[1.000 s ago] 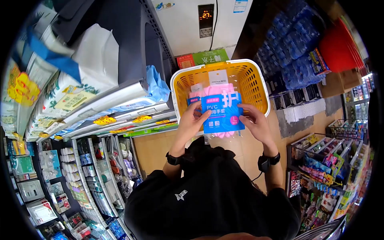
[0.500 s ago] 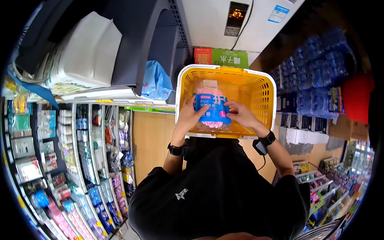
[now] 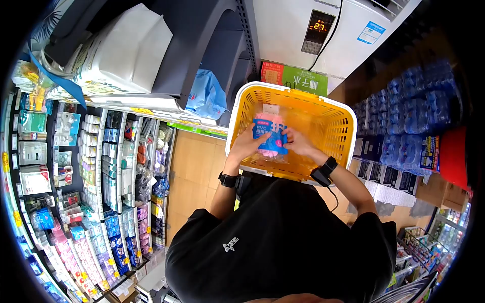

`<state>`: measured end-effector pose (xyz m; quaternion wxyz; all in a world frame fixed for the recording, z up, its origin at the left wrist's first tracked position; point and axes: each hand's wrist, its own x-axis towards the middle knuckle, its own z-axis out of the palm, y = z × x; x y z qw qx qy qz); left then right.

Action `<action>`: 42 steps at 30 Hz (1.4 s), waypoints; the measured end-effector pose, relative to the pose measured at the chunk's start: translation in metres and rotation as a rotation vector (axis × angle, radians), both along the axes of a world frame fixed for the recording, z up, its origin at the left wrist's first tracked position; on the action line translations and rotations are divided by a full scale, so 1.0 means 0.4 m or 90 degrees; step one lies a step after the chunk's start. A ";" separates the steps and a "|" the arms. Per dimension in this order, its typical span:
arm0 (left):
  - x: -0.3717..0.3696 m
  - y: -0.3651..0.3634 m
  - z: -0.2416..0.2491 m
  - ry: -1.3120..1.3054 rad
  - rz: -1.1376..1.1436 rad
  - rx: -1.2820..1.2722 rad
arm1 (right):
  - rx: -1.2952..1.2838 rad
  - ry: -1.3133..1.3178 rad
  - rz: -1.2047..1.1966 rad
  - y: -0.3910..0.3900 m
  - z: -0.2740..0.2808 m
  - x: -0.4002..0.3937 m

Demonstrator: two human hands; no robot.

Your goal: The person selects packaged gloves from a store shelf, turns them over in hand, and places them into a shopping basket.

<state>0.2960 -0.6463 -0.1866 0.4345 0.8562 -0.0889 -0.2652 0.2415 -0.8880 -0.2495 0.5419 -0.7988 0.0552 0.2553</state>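
A pack of pink PVC gloves (image 3: pixel 271 135) with a blue printed card and a clear wrapper is held over the inside of a yellow shopping basket (image 3: pixel 333 113) with a white rim. My left hand (image 3: pixel 245 143) is closed on the pack's left edge, its thumb lying across the blue card. At the right edge my right hand (image 3: pixel 299 142) has its fingers curled in and pinched against the card. Both wrists carry black bands with small devices.
Shelves of packaged goods (image 3: pixel 113 202) line the left side. A dark shelf unit holding a blue bag (image 3: pixel 206 96) stands close by the basket. Ahead are a white appliance (image 3: pixel 283 30) and green carton (image 3: pixel 305 81); shrink-wrapped bottles (image 3: pixel 404 111) are stacked at right.
The view has turned slightly, so basket and hands appear a little further right. My right fingers are more curled at the pack's edge. The pack remains between both hands.
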 end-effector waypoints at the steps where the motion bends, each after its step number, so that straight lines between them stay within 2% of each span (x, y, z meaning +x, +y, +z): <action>1: 0.002 -0.001 0.003 0.027 -0.004 0.021 | 0.007 -0.010 -0.001 0.002 -0.019 -0.001; 8: 0.017 0.000 -0.041 0.043 -0.043 0.022 | 0.003 0.007 -0.011 -0.015 -0.079 -0.017; 11: 0.015 -0.019 -0.043 0.091 -0.095 0.013 | -0.096 -0.030 -0.005 -0.063 -0.097 -0.030; 14: 0.013 -0.034 -0.026 0.095 -0.157 0.049 | -0.066 0.003 -0.023 -0.102 -0.125 -0.041; 17: 0.008 -0.040 0.029 0.150 -0.164 0.007 | -0.157 0.014 -0.024 -0.121 -0.079 -0.055; 19: 0.005 -0.038 0.079 0.206 -0.093 0.024 | -0.223 0.045 -0.010 -0.128 -0.065 -0.057; 23: 0.000 -0.013 0.006 0.117 -0.053 -0.033 | -0.330 0.085 0.059 -0.140 -0.065 -0.062; 25: 0.000 -0.011 0.052 0.097 -0.054 -0.011 | -0.362 0.038 0.086 -0.130 -0.010 -0.064; 29: -0.010 -0.002 0.053 0.097 -0.046 -0.035 | -0.339 0.005 0.103 -0.138 -0.013 -0.059; 31: -0.020 0.004 0.034 0.065 -0.022 -0.056 | -0.437 -0.064 0.170 -0.136 -0.033 -0.044; 32: -0.024 0.007 0.026 0.065 -0.022 -0.056 | -0.437 -0.064 0.170 -0.138 -0.041 -0.039; 34: -0.029 0.014 0.022 0.063 -0.007 -0.084 | -0.293 -0.160 0.244 -0.115 -0.018 -0.020; 35: -0.031 0.019 0.020 0.064 -0.005 -0.084 | -0.291 -0.160 0.246 -0.104 -0.010 -0.009; 37: -0.033 0.024 0.037 0.073 -0.002 -0.097 | -0.078 -0.025 0.377 -0.083 -0.003 0.008; 38: -0.035 0.027 0.039 0.072 -0.002 -0.096 | -0.077 -0.026 0.377 -0.071 -0.004 0.008; 40: -0.040 0.031 0.043 0.071 0.005 -0.107 | -0.093 0.165 0.442 -0.057 -0.019 0.003; 42: -0.044 0.034 0.050 0.066 0.006 -0.106 | -0.155 0.130 0.496 -0.057 -0.040 0.003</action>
